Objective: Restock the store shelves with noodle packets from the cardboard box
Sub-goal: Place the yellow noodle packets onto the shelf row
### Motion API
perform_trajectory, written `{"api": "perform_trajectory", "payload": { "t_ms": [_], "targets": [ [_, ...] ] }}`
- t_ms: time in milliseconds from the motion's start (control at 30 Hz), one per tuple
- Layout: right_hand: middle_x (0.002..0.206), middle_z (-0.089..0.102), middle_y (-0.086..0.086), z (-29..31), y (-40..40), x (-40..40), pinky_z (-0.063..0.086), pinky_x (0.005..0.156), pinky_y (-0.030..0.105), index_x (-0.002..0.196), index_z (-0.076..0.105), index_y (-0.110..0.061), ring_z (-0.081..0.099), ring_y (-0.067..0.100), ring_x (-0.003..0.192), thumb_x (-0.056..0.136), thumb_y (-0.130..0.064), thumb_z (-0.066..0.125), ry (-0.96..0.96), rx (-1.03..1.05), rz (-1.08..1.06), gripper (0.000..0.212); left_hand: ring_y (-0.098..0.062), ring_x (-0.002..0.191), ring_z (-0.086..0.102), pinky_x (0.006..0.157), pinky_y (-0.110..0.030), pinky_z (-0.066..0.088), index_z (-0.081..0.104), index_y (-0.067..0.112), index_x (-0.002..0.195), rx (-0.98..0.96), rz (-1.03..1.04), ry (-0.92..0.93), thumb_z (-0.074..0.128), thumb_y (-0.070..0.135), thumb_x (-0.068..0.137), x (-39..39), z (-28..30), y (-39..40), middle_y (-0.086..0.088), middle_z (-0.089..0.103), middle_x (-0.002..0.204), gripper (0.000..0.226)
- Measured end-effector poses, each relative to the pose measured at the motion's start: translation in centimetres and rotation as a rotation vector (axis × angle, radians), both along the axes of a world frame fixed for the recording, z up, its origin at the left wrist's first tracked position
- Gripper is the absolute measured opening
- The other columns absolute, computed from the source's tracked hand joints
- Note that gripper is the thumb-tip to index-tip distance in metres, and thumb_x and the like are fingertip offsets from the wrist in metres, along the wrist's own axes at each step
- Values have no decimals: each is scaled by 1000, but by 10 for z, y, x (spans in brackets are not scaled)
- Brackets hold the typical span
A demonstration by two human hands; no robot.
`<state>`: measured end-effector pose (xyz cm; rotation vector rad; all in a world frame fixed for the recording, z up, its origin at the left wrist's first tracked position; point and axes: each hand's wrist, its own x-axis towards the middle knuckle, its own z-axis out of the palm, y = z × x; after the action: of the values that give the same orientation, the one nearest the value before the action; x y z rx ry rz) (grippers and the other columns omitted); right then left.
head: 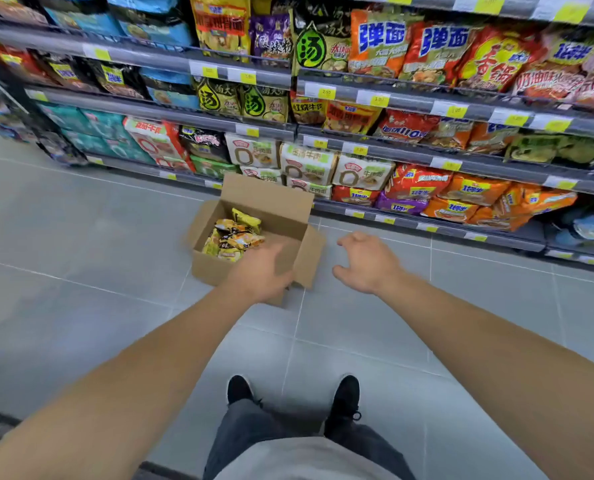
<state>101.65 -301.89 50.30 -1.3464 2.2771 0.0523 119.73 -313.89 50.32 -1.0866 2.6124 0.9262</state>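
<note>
Your empty, open left hand point(259, 271) hovers nearest the noodle packets point(233, 235) in the box point(271, 209); your right hand point(366, 263) hangs open beside it.

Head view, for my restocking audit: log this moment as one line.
left hand: empty, reaching over cardboard box | right hand: empty, beside box | noodle packets: in box | box: open, on floor

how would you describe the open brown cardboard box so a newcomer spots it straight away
Start at the long grey store shelves of noodle packs. On the grey tiled floor before the bottom shelf sits the open brown cardboard box. It alone stands off the shelves, with loose yellow noodle packets inside.
</note>
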Motion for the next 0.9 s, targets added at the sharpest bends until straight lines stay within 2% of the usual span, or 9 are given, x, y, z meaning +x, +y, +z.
{"api": "perform_trajectory", "payload": {
  "t_ms": [100, 200, 300, 433, 567, 700, 900],
  "targets": [
    [137, 50, 11, -7, -37, 54, 41, 104, 38, 138, 48, -13, 45, 31, 127, 87, -42, 56, -8, 32, 4, 59, -27, 125, 50, 99, -31, 41, 49, 12, 139, 11, 28, 6, 64, 28, 88, 59, -6, -32, -10, 53, 138, 55],
    [136, 50, 12, -12, -65, 91, 42, 104, 38, 137, 49, -12, 45, 32, 126, 87, -42, 56, -22, 67, -20, 58, -24, 132, 46, 103, -28, 37, 40, 17, 146, 25, 25, -1, 63, 28, 89, 96, -10, -56, -6, 46, 147, 62],
    [133, 51, 13, -19, -106, 133, 44, 102, 39, 135, 50, -12, 47, 32, 124, 89, -42, 54, -40, 70, -31, 55, -26, 124, 52, 97, -28, 41, 37, 19, 147, 26, 29, -24, 60, 29, 91, 136, -12, -96, -5, 47, 146, 62],
    [135, 49, 11, -21, -152, 168, 44, 102, 42, 136, 49, -12, 46, 32, 126, 90, -40, 54, -56, 72, -43, 55, -25, 124, 52, 99, -29, 40, 37, 21, 147, 27, 33, -37, 60, 29, 90, 168, -13, -142, -3, 45, 148, 62],
    [136, 49, 11, -28, -196, 175, 44, 102, 41, 137, 49, -13, 45, 32, 126, 87, -39, 56, -62, 57, -53, 57, -26, 123, 53, 95, -29, 42, 39, 20, 146, 32, 28, -36, 60, 28, 90, 172, -20, -186, -7, 54, 139, 61],
    [140, 45, 10, -46, -239, 164, 43, 103, 41, 143, 43, -14, 45, 32, 126, 88, -37, 57, -87, 75, -83, 61, -26, 129, 48, 101, -32, 42, 39, 20, 147, 88, 30, -47, 60, 28, 89, 159, -36, -231, -5, 47, 146, 62],
    [140, 47, 13, -92, -315, 127, 43, 103, 42, 140, 45, -14, 46, 32, 127, 89, -43, 55, -137, 125, -100, 59, -23, 126, 52, 100, -32, 44, 44, 22, 144, 166, 114, -57, 60, 32, 88, 122, -66, -307, -1, 53, 140, 59]
  ]
}}
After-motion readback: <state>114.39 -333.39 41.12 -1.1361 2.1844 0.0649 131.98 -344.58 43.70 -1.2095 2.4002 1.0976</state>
